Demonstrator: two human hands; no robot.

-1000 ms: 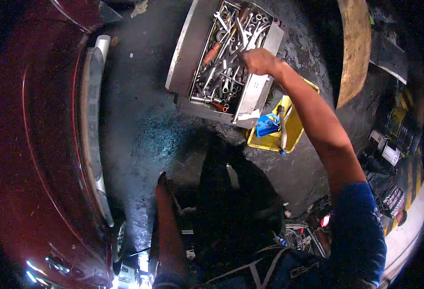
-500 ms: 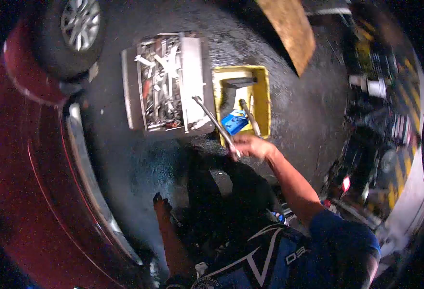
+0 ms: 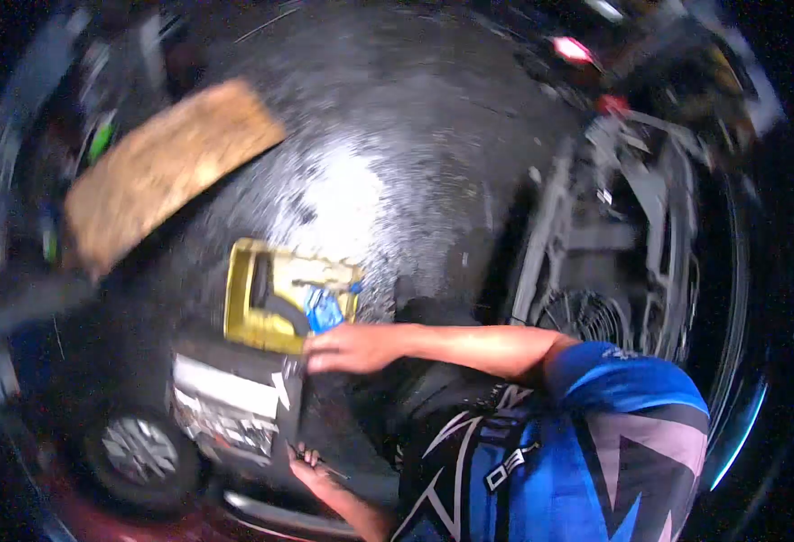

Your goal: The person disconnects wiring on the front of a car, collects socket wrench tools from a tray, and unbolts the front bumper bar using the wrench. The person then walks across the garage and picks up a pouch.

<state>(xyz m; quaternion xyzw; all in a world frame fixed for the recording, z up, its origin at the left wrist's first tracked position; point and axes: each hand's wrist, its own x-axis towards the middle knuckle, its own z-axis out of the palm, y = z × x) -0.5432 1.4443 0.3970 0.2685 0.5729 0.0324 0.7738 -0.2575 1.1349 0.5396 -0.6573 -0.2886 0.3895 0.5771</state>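
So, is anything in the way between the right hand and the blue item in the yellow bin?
Nothing visible stands between the right hand and the blue item. The hand seems to hide the near corner of the yellow bin, so whether its rim intervenes is unclear.

Close beside the right hand (image 3: pixel 347 348), the bin (image 3: pixel 232 303) stands as an obstacle with its raised walls; if they touch, I cannot tell. The toolbox (image 3: pixel 225 379) is near both hands and closes the way towards the wheel (image 3: pixel 139 447). Beyond the bin from the right hand, wide floor (image 3: pixel 397 199) gives free room, between the board (image 3: pixel 171 172) and the metal frame (image 3: pixel 541 244), both well apart.
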